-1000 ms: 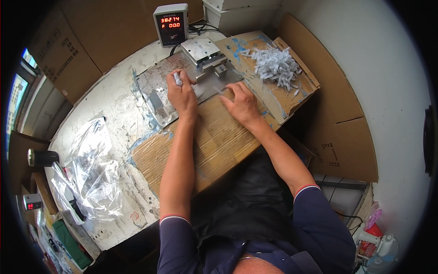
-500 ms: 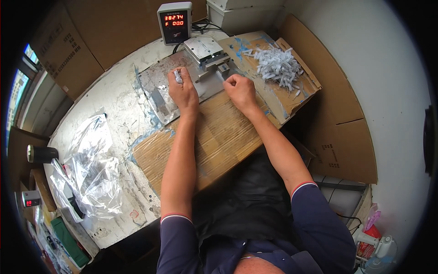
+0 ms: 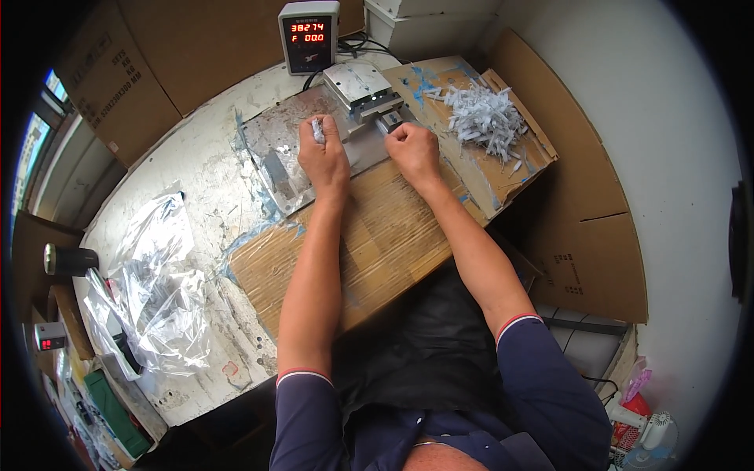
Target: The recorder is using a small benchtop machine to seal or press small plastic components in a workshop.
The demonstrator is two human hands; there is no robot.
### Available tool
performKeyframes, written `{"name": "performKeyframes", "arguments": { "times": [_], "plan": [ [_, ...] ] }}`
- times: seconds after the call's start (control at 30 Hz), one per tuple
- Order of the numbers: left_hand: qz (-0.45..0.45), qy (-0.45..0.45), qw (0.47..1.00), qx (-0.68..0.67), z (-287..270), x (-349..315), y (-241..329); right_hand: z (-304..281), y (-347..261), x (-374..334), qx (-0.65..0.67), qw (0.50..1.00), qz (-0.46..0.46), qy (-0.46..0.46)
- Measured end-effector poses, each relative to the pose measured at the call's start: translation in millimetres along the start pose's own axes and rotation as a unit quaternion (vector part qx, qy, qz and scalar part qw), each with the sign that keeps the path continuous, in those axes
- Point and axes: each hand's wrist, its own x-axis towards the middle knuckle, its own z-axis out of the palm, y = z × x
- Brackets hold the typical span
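Observation:
My left hand (image 3: 323,159) is closed in a fist over the metal base plate. Small pale strip-like pieces (image 3: 317,130) show between its thumb and fingers. To its right, my right hand (image 3: 414,155) is closed, its thumb and forefinger pinched together beside a small metal block (image 3: 388,122). Whatever the right fingers hold, if anything, is hidden. Just beyond both hands stands a metal fixture (image 3: 357,85) with a flat top plate. A heap of small whitish, translucent strips (image 3: 488,122) lies on cardboard to the right.
Behind the fixture is a counter box with red digits (image 3: 309,39) and black cables. A taped cardboard sheet (image 3: 377,235) covers the table's near side. Crumpled clear plastic bags (image 3: 161,290) lie at left, near a dark cylinder (image 3: 71,260). Cardboard walls (image 3: 565,188) border the right.
The whole view has shifted slightly. My right hand has come a little closer to the small metal block. My left hand keeps its hold on the pale pieces.

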Motion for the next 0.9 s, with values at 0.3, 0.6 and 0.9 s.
{"name": "performKeyframes", "arguments": {
  "times": [0.3, 0.6, 0.9],
  "plan": [
    [0.052, 0.008, 0.998, 0.025, 1.7, 1.8, -8.8, 0.3, -8.4, -2.1, 0.023, 0.999, 0.030, -0.003],
    [0.138, 0.021, 0.981, 0.138, 7.7, 3.5, -21.5, 1.3, -5.5, 1.5, 0.045, 0.998, 0.033, -0.006],
    [0.209, -0.133, 0.934, 0.259, 10.4, -10.8, -7.5, -19.8, 11.4, -18.4, 0.146, 0.989, 0.019, 0.020]
  ]
}}
